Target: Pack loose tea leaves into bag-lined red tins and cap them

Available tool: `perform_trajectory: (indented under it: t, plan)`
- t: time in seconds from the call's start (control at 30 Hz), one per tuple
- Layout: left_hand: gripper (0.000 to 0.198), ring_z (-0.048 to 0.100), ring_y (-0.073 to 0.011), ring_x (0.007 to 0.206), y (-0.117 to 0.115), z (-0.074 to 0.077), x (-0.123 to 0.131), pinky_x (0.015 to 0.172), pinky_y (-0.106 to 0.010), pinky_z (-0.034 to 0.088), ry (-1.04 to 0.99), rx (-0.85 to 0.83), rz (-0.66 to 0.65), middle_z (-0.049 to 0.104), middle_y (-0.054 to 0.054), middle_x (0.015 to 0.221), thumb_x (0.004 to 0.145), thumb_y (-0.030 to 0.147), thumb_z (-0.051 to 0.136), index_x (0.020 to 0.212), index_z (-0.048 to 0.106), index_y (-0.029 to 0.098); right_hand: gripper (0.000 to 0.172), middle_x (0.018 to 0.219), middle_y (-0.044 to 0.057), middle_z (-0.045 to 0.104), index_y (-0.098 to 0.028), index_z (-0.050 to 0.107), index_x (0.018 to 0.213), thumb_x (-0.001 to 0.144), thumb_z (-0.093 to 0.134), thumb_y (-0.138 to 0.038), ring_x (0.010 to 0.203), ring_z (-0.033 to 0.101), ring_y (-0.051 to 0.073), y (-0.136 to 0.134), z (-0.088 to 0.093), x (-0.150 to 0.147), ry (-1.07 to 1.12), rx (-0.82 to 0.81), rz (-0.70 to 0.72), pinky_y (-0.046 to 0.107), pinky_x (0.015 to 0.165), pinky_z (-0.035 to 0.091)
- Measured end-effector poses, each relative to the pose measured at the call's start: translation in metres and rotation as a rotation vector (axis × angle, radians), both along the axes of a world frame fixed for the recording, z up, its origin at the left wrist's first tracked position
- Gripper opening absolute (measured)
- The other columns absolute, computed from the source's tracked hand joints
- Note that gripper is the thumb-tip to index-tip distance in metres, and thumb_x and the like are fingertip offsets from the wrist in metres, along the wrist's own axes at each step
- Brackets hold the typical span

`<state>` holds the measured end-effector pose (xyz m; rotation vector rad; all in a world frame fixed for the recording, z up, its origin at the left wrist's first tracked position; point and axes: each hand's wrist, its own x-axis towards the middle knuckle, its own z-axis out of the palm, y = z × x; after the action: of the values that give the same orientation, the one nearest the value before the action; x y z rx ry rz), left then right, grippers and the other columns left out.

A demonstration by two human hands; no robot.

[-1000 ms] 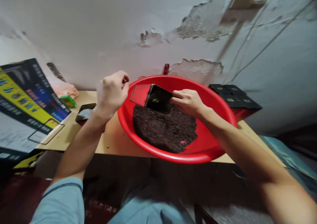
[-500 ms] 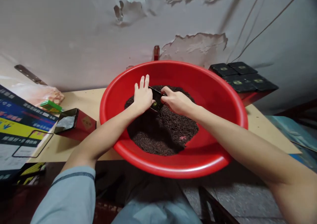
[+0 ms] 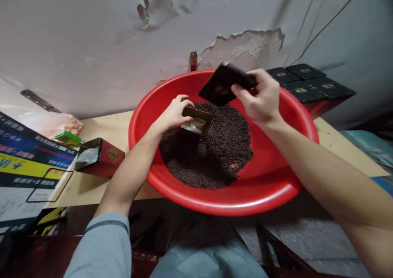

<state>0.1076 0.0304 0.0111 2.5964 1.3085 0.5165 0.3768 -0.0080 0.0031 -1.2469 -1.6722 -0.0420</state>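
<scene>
A large red plastic basin (image 3: 276, 184) holds a heap of dark, loose tea-like grains (image 3: 211, 171). Inside it an uncovered square tin (image 3: 205, 117) shows a pale inner wall and some clear plastic within. The fingers of my left hand (image 3: 175, 115) are bent around the tin's left side. Raised above the basin's far part, my right hand (image 3: 264, 97) grips a black square tin lid (image 3: 222, 83), thumb on the near face and fingers behind. The tin's lower part is hidden from view.
An open red tin (image 3: 110, 157) with a plastic liner stands on the wooden table (image 3: 104, 120) at left. Near it are a printed carton (image 3: 30, 159), a small green packet (image 3: 68, 138) and a plastic bag (image 3: 52, 120). Several black-lidded tins (image 3: 325, 87) stand grouped at right.
The black lid has come off the tin; my right hand has lifted it up and to the right. My left hand, earlier spread over the tin, now curls at its side.
</scene>
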Motion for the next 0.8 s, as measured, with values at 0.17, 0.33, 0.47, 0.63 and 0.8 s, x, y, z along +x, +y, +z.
perform_trajectory:
  t: [0.17, 0.33, 0.47, 0.63, 0.8]
  plan:
    - [0.031, 0.069, -0.0244, 0.12, 0.009, -0.006, -0.005, 0.11, -0.04, 0.052, 0.072, -0.011, -0.03, 0.073, -0.01, 0.128, 0.081, 0.008, 0.071, 0.109, 0.078, 0.018, 0.019, 0.096, 0.008, 0.077, -0.021, 0.077, 0.101, 0.084, 0.071, -0.029, 0.086, 0.071, 0.025, 0.01, -0.001, 0.025, -0.329, -0.362, 0.047, 0.039, 0.083, 0.056]
    - [0.041, 0.074, -0.0198, 0.094, 0.004, 0.0, 0.001, 0.094, -0.032, 0.058, 0.052, 0.024, 0.026, 0.081, -0.006, 0.1, 0.075, -0.004, 0.057, 0.095, 0.085, 0.018, 0.022, 0.083, 0.004, 0.078, -0.026, 0.083, 0.098, 0.079, 0.073, -0.024, 0.075, 0.072, 0.025, 0.017, -0.004, 0.051, -0.614, -0.715, 0.197, 0.04, 0.079, 0.058]
    - [0.039, 0.075, -0.0211, 0.093, -0.011, 0.006, 0.012, 0.095, -0.033, 0.058, 0.102, 0.034, 0.019, 0.081, -0.007, 0.101, 0.076, 0.0, 0.06, 0.098, 0.087, 0.018, 0.031, 0.106, 0.01, 0.079, -0.022, 0.079, 0.115, 0.095, 0.055, -0.022, 0.091, 0.073, 0.025, -0.002, 0.01, 0.027, -0.359, -0.12, 0.103, 0.041, 0.088, 0.058]
    - [0.038, 0.075, -0.0208, 0.094, -0.027, 0.014, 0.018, 0.09, -0.029, 0.058, 0.223, -0.055, -0.118, 0.08, -0.006, 0.104, 0.073, 0.001, 0.062, 0.094, 0.087, 0.02, 0.033, 0.107, 0.01, 0.08, -0.019, 0.079, 0.111, 0.091, 0.056, -0.006, 0.096, 0.075, 0.023, -0.027, 0.001, -0.049, -0.83, -0.395, 0.613, 0.033, 0.083, 0.054]
    - [0.037, 0.075, -0.021, 0.098, -0.031, 0.018, 0.016, 0.093, -0.028, 0.057, 0.313, -0.102, -0.167, 0.08, -0.004, 0.104, 0.074, 0.002, 0.062, 0.092, 0.087, 0.021, 0.037, 0.103, 0.019, 0.079, -0.008, 0.075, 0.119, 0.1, 0.043, -0.007, 0.092, 0.077, 0.029, -0.021, -0.028, -0.078, -1.198, -0.574, 0.448, 0.035, 0.073, 0.051]
